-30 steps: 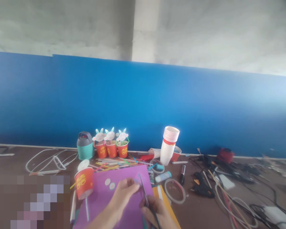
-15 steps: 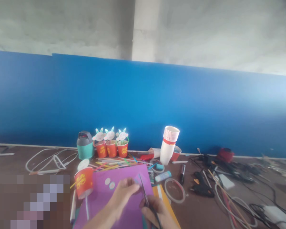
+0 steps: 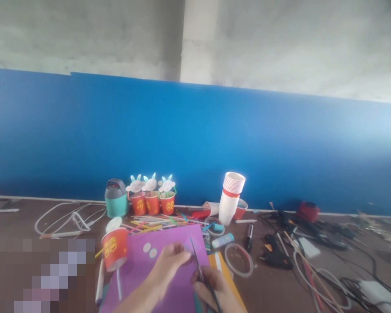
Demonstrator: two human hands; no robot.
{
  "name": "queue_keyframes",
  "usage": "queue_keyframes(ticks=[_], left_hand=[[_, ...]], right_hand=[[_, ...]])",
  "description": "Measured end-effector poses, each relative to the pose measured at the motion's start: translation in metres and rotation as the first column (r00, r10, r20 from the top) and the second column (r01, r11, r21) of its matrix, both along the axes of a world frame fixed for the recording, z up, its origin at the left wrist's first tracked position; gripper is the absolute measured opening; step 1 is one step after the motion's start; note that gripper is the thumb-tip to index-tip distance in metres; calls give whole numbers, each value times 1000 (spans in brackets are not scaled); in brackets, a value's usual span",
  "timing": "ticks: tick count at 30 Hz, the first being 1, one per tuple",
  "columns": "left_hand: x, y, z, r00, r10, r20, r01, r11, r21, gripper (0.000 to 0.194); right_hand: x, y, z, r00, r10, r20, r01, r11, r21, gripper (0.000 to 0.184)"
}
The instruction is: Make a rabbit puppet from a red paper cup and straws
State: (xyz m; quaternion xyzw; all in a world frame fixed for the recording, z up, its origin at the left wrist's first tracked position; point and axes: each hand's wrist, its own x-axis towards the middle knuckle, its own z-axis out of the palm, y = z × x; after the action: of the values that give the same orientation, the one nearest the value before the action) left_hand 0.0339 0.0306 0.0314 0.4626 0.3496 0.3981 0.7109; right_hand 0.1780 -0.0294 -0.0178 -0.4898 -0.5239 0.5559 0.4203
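Observation:
Over a purple sheet (image 3: 140, 269), my right hand (image 3: 213, 287) grips black-handled scissors (image 3: 197, 256), blades pointing up and away. Close to the blades, my left hand (image 3: 171, 263) is pinched, fingertips together; what they hold, if anything, is too small to make out. Two small paper discs (image 3: 146, 248) lie on the sheet, left of my left hand; one has a coloured centre. By the sheet's left edge stands a tilted red paper cup (image 3: 114, 250) with gold print, a white disc above it and a white stick below.
Behind the sheet are several straws and sticks (image 3: 156, 224), three red cups (image 3: 167, 204) with rabbit-like paper figures, and a teal-grey container (image 3: 116, 200). To the right are stacked white cups (image 3: 230, 204), a glue stick (image 3: 223, 240), a marker (image 3: 249, 237), a tape ring (image 3: 239, 274), a glue gun (image 3: 276, 254) and tangled cables.

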Motion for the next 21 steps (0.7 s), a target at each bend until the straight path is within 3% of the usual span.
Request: queue_keyframes(ticks=[7,11,21], left_hand=[[3,13,-23,999,-20,-38,20,1000,-1,31],[2,16,-28,998,-22,-63,23,1000,17,31],[-5,3,0,997,-49,-58,51,998,29,18]], right_hand=[[1,-2,4,1000,20,-4,-20,1000,9,57],[1,-1,1,1000,1,-8,-1,1000,0,58],[1,-1,2,999,-14,35,14,1000,-26,56]])
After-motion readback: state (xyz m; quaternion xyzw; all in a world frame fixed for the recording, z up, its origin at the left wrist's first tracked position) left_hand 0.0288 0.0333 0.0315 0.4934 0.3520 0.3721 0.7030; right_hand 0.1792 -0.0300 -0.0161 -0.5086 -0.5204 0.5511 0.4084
